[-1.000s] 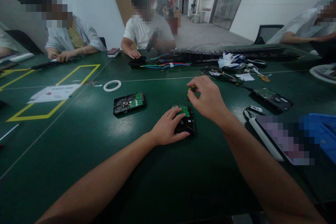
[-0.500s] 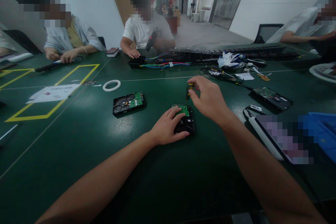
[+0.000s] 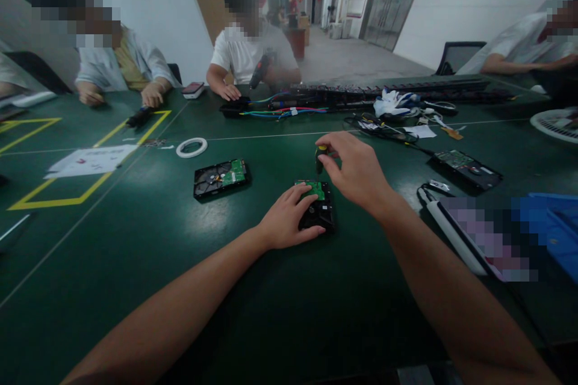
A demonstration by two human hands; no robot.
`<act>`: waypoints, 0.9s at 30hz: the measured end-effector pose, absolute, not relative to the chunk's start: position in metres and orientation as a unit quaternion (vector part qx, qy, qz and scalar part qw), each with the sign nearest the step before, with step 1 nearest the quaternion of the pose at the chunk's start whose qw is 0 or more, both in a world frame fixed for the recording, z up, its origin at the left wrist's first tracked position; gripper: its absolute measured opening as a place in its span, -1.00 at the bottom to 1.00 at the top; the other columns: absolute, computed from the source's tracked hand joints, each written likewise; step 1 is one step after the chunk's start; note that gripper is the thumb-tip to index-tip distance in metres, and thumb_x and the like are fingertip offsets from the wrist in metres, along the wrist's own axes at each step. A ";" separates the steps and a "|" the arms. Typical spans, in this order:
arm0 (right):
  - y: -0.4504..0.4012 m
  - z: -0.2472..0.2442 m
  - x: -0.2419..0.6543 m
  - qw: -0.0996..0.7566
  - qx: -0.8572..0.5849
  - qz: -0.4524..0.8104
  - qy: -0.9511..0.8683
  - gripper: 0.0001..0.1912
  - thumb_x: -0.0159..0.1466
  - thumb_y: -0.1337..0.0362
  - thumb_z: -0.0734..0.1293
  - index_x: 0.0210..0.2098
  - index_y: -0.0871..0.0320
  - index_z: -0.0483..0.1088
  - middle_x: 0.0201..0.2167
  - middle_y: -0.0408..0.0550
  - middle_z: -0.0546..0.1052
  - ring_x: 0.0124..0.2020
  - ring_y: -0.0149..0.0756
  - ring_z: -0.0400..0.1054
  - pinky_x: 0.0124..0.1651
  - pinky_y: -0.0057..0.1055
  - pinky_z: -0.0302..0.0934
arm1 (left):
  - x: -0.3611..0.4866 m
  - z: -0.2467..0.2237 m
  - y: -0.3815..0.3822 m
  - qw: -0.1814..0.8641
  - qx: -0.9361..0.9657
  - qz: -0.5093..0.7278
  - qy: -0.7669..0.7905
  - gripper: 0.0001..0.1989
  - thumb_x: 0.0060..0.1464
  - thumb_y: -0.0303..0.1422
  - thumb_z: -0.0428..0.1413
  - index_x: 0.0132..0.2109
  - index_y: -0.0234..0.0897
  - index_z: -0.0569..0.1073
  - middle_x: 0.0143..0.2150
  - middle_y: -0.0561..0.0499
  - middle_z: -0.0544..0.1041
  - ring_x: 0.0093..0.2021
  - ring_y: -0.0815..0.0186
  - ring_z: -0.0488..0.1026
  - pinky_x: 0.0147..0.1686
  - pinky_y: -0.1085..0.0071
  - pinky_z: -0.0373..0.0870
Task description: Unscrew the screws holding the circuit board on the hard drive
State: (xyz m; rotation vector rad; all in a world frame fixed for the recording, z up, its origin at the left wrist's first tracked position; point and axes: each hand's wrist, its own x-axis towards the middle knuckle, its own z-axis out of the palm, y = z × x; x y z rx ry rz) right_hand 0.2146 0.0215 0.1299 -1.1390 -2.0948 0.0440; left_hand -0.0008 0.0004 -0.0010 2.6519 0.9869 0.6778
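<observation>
A black hard drive (image 3: 324,214) with a green circuit board lies on the table in front of me. My left hand (image 3: 289,215) holds it down, fingers spread over the board and thumb along its near edge. In the fingertips of my right hand (image 3: 356,169) is a small screwdriver (image 3: 320,161) with a dark and yellow handle. It stands nearly upright, its tip down at the circuit board; whether it sits in a screw is too small to tell. To the left rests a second hard drive (image 3: 221,178), board side up.
The green table (image 3: 253,313) also bears a white ring (image 3: 192,147), a third hard drive (image 3: 467,169) at right, a phone-like device (image 3: 478,234), a blue bin (image 3: 553,222), cables (image 3: 284,111) and white gloves (image 3: 395,103). Across the table, one person (image 3: 253,51) holds a power drill (image 3: 259,70).
My right hand and the screwdriver have shifted slightly left, and the handle is turned more upright. My left hand stays put. At far left, a co-worker's dark tool has swung round to the right.
</observation>
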 end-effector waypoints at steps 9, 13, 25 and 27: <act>0.021 0.126 0.213 0.362 -0.469 0.003 -0.805 -0.82 0.37 0.30 0.42 -0.03 0.08 0.47 -0.04 0.09 0.57 -0.08 -0.04 0.48 0.02 -0.10 0.37 | 0.000 -0.001 0.000 0.119 0.905 0.232 0.337 -0.17 0.28 0.17 0.25 0.47 -0.22 0.31 0.51 -0.31 0.27 0.56 -0.26 0.17 0.52 -0.27 0.21; 0.022 0.129 0.215 0.350 -0.470 -0.002 -0.810 -0.83 0.37 0.39 0.37 -0.07 0.07 0.44 -0.04 0.10 0.57 -0.03 -0.02 0.47 0.06 -0.09 0.35 | -0.001 -0.002 0.000 0.118 0.904 0.233 0.338 -0.16 0.27 0.19 0.24 0.46 -0.24 0.32 0.50 -0.33 0.28 0.55 -0.27 0.19 0.52 -0.26 0.22; 0.025 0.126 0.216 0.346 -0.471 -0.011 -0.811 -0.83 0.39 0.37 0.38 -0.04 0.10 0.44 -0.03 0.12 0.61 -0.02 0.01 0.50 0.07 -0.09 0.37 | 0.000 -0.003 0.000 0.114 0.905 0.238 0.334 -0.16 0.27 0.19 0.24 0.47 -0.22 0.32 0.50 -0.32 0.28 0.54 -0.26 0.20 0.52 -0.26 0.22; 0.025 0.126 0.216 0.353 -0.476 0.004 -0.806 -0.77 0.37 0.41 0.36 0.02 0.11 0.44 -0.01 0.13 0.61 -0.06 -0.02 0.52 0.06 -0.09 0.38 | -0.001 -0.002 0.000 0.115 0.905 0.236 0.335 -0.16 0.28 0.18 0.24 0.47 -0.23 0.32 0.50 -0.33 0.28 0.54 -0.27 0.20 0.52 -0.25 0.22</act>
